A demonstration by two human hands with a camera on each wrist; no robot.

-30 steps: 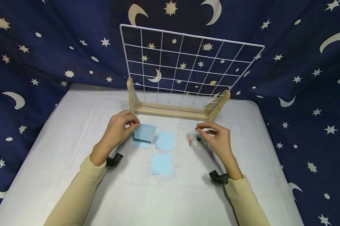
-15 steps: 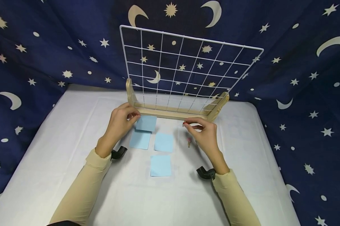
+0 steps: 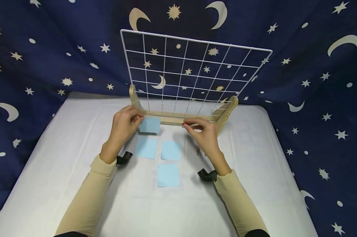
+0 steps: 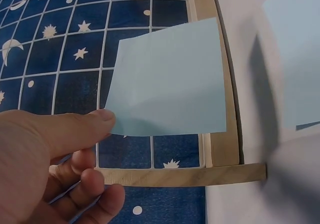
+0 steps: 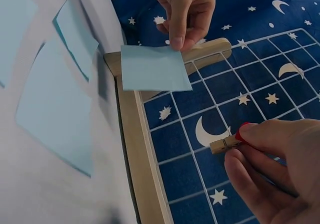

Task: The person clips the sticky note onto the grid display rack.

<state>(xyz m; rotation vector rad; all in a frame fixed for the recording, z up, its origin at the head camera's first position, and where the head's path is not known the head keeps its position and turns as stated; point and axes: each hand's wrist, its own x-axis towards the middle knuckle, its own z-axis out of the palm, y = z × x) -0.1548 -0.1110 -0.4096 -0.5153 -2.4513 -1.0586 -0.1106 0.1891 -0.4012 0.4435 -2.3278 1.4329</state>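
Observation:
My left hand [image 3: 123,124] pinches a light blue square of paper [image 4: 170,83] by one corner between thumb and finger. The paper hangs in front of the lower left part of a white wire grid [image 3: 193,72], above the table. A small wooden clothespin [image 5: 224,144] with a red end is pinched between my right thumb and finger; its bare wooden tip points toward the grid. That right hand [image 3: 204,131] is to the right of the paper, apart from it, close to the grid's wooden base [image 3: 172,120].
Three more blue paper squares [image 3: 168,175] lie on the white tabletop [image 3: 143,210]. Another small clothespin [image 3: 197,150] lies partly hidden below my right hand. A wooden side foot [image 3: 227,111] props the grid at the right. Behind hangs a dark blue star-and-moon cloth [image 3: 285,79].
My left hand has raised the paper from over the table squares to the grid's lower left. My right hand has moved left and forward with the clothespin, nearing the paper.

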